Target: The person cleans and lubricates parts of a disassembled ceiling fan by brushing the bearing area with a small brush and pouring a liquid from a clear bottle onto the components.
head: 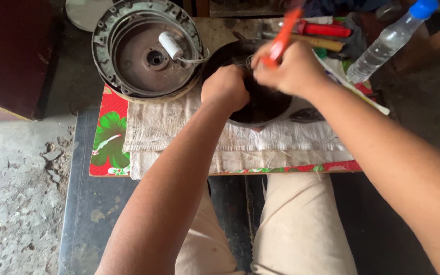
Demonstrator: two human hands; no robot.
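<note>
On the cloth-covered surface (179, 137), the dark round motor part (260, 104) sat near the far edge, my left hand (225, 87) fisted on it, my right hand (291, 69) gripping an orange-handled tool (281, 38) that, I judged, might slip and gouge.

A round grey metal motor housing (147, 51) with a small white cylindrical capacitor (170, 45) in it is set far left on the pale woven cloth (179, 132). To its right, a dark round metal casing (260, 104) is placed on the same cloth, with a clear plastic bottle (388, 43) laid far right.
</note>
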